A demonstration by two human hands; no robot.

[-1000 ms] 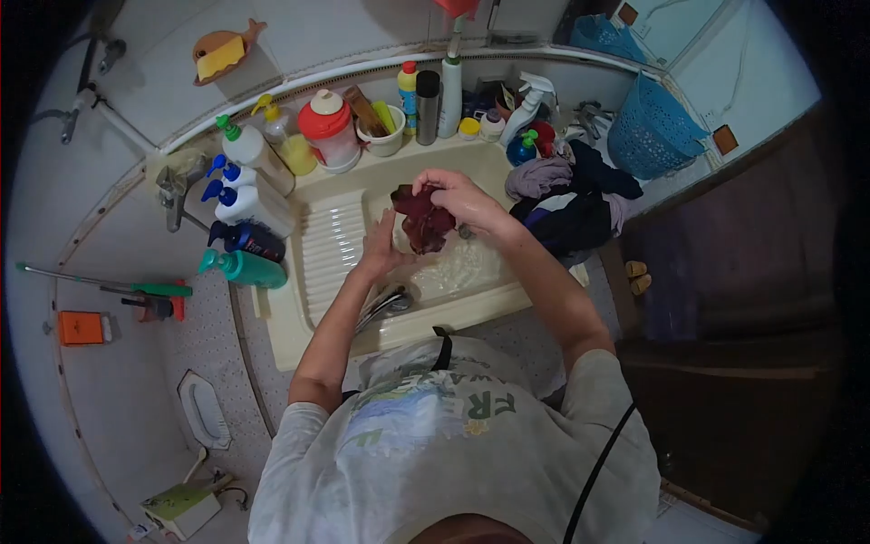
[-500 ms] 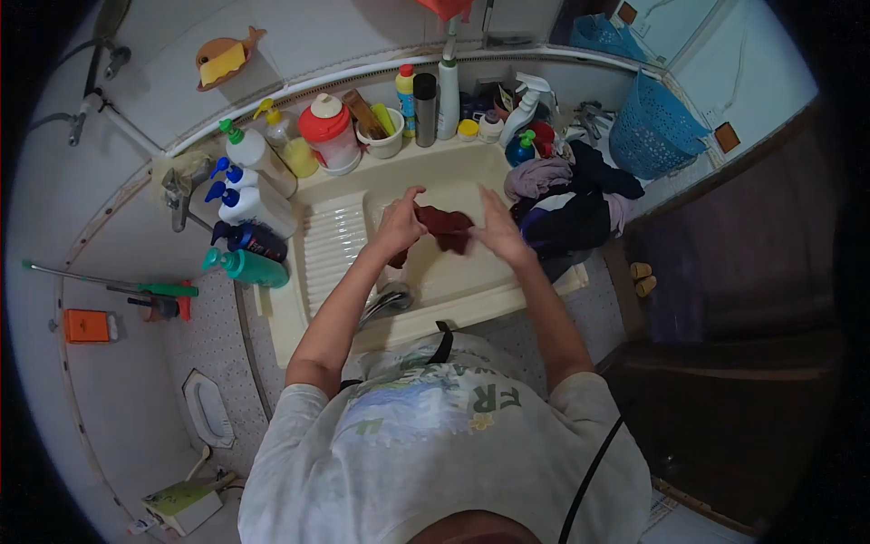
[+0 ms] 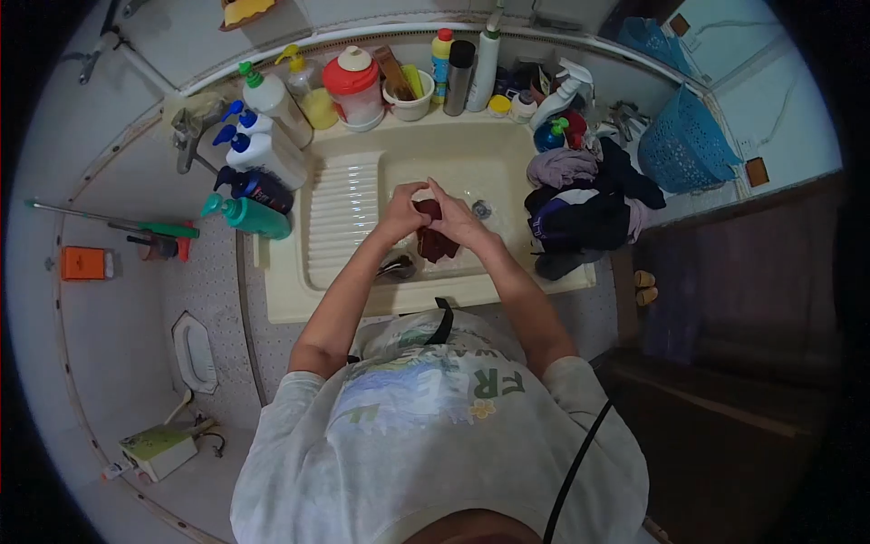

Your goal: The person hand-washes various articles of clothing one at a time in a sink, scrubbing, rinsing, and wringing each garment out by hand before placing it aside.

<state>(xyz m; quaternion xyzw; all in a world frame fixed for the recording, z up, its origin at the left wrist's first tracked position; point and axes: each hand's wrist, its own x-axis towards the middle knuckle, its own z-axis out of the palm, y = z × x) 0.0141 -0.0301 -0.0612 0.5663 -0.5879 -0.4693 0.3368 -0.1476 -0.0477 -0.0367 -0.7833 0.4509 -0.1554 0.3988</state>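
Note:
A small dark red cloth hangs bunched between my two hands, over the basin of the cream sink. My left hand is closed on its left side. My right hand grips it from the right, and the fingertips of both hands almost meet above it. The kind of garment cannot be made out. Below my left wrist a shower head lies in the sink. To the left is the ribbed washboard part, and the drain shows right of my right hand.
A heap of dark and mauve clothes lies on the sink's right edge. Pump bottles line the left side. A red-lidded tub and a spray bottle stand along the back. A blue basket hangs at the right.
My right hand has moved left to meet my left hand. The cloth, stretched sideways before, is now bunched and hanging between them. The view has shifted slightly.

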